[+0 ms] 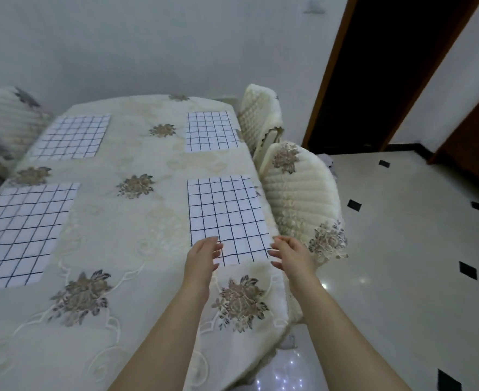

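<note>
Left hand (204,256) and right hand (289,253) apart, fingers loose, holding nothing, hovering over near edge of checked mat (227,210) at right side of desk (125,244), beside chair (303,198). Best to pinch both near corners evenly, lift flat, no dragging.

3 checked mats (72,136) on floral tablecloth (125,235); 2 covered chairs (303,198) at right edge.

placemat (227,215) corner hidden behind left hand (204,253)
</note>
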`<state>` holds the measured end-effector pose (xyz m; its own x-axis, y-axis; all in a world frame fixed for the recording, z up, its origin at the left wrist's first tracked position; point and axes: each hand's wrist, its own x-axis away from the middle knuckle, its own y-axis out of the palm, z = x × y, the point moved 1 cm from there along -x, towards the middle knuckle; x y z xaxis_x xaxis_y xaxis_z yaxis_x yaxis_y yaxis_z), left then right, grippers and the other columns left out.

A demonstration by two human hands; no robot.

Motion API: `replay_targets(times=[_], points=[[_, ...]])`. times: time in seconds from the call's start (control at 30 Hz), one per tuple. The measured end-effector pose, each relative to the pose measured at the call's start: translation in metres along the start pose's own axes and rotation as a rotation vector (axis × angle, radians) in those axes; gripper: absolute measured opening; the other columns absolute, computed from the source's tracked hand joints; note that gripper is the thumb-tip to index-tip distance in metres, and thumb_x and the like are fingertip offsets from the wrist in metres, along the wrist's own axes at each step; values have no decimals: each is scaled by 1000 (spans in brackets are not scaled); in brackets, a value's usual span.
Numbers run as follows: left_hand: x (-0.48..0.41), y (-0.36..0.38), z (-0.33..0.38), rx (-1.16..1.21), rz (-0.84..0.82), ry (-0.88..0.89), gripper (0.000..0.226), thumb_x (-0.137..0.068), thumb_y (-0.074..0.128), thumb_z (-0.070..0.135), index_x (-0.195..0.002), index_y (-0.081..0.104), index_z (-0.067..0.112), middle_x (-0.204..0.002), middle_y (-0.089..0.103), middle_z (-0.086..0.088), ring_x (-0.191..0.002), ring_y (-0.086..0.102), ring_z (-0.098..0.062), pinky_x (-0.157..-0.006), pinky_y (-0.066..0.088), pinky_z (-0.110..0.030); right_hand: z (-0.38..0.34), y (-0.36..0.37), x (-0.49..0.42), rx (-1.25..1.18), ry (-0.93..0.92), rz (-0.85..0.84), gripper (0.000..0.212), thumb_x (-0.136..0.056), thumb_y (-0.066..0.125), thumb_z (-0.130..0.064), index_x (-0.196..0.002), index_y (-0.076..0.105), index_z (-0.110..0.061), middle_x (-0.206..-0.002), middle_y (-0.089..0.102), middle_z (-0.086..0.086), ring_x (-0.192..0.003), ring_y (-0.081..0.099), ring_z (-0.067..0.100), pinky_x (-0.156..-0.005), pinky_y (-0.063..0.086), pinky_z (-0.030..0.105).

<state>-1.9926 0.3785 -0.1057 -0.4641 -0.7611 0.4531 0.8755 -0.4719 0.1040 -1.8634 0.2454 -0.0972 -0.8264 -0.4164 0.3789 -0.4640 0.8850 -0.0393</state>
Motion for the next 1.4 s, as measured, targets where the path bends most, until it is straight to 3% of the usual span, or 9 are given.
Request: replay_targets(times=[0.17, 0.6, 0.7, 0.87, 1.07, 1.17, 1.23, 1.3, 1.4], points=[[-20, -2, 20, 40, 82, 13, 15, -94, 55, 29, -100, 64, 19, -104, 68, -3, -104, 62, -18, -92, 49, -41, -7, 19, -32, 27, 17, -63, 15, -94, 54, -18, -103, 62, -10, -99, 64, 7, -86, 65, 17, -67, 50, 29], [-63, -3, 31, 93, 312, -15, 11, -92, 55, 27, -98, 63, 20, -105, 68, -3, -105, 61, -19, -89, 47, -36, -21, 40, -114, 177, 56, -231, 17, -95, 52, -18, -106, 62, -10, -102, 63, 9, -91, 62, 19, -74, 51, 33], [-77, -9, 32, -19, 361, 0, 9, -90, 56, 25, -94, 63, 20, -105, 67, -4, -105, 61, -22, -93, 47, -38, -21, 38, -133, 300, 13, -170, 23, -94, 53, -20, -113, 61, -8, -98, 61, 6, -75, 54, 16, -68, 48, 31], [-96, -10, 24, -336, 370, -40, 40, -89, 59, 27, -126, 53, 13, -122, 56, -6, -104, 55, -21, -90, 43, -32, -13, 38, -159, 501, 6, -86, 40, -92, 53, -14, -131, 47, -10, -131, 45, 14, -69, 51, 16, -54, 40, 27], [-107, -12, 14, -562, 338, -137, 52, -88, 59, 21, -135, 43, 6, -128, 52, -15, -99, 55, -25, -80, 44, -30, 2, 42, -172, 661, 104, -68, 33, -84, 59, -15, -115, 49, -9, -114, 54, 14, -94, 57, 31, -74, 49, 35], [-110, -17, 10, -587, 347, -177, 41, -86, 60, 12, -125, 50, 3, -114, 59, -15, -99, 59, -28, -76, 43, -27, 5, 42, -176, 725, 110, -74, 12, -85, 59, -8, -87, 47, -7, -82, 51, 9, -71, 50, 24, -61, 38, 27], [-113, -20, 8, -599, 351, -166, 14, -81, 61, 6, -93, 60, 11, -88, 57, -12, -81, 56, -27, -69, 38, -25, 7, 43, -179, 761, 116, -63, 10, -83, 60, -8, -89, 55, -2, -83, 54, 13, -74, 51, 24, -62, 38, 27], [-118, -22, 4, -600, 346, -148, 20, -76, 62, 2, -65, 52, 16, -73, 50, -11, -70, 47, -21, -66, 36, -26, 5, 43, -181, 810, 111, -65, 16, -84, 58, -11, -95, 59, 1, -86, 55, 13, -79, 52, 24, -65, 38, 27], [-125, -23, 5, -579, 362, -134, 7, -78, 67, 2, -76, 68, 9, -80, 64, -13, -77, 60, -25, -75, 48, -30, 5, 41, -188, 807, 114, -69, 6, -85, 58, -14, -86, 60, -8, -84, 58, 10, -77, 53, 22, -67, 42, 26]])
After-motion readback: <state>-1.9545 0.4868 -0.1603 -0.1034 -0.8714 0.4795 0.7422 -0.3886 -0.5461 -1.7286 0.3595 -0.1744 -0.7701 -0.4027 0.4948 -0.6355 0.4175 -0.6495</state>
